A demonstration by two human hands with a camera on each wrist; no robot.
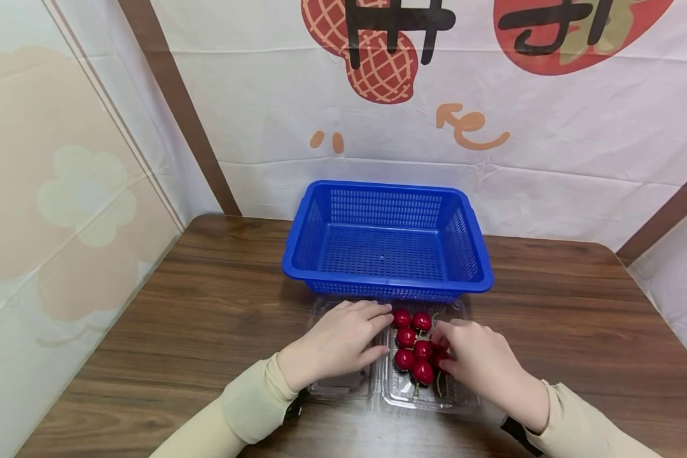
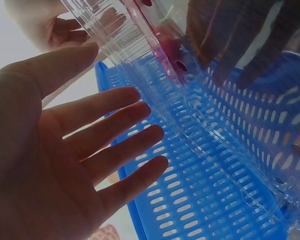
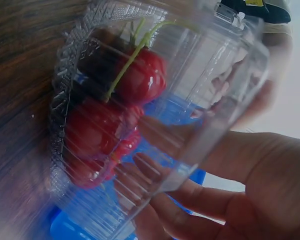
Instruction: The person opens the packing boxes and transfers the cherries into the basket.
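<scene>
Several shiny red cherries (image 1: 422, 372) with green stems lie in one half of a clear plastic clamshell box (image 1: 403, 397). My right hand (image 1: 483, 356) reaches over the right wall and pinches a cherry (image 1: 439, 361) with curled fingers and thumb. In the right wrist view the fingertips (image 3: 140, 160) are at the cherries (image 3: 97, 127), seen through the clear wall. My left hand (image 1: 343, 340) lies over the box's other half, palm down. Its fingers are straight in the left wrist view, and their tips reach the cherries' left side in the head view.
Just behind the box stands a blue perforated plastic basket (image 1: 386, 280), nothing visible inside. Both sit on a brown wooden table (image 1: 206, 305). A printed white cloth (image 1: 252, 108) hangs behind the table, and another cloth (image 1: 51, 222) hangs on the left.
</scene>
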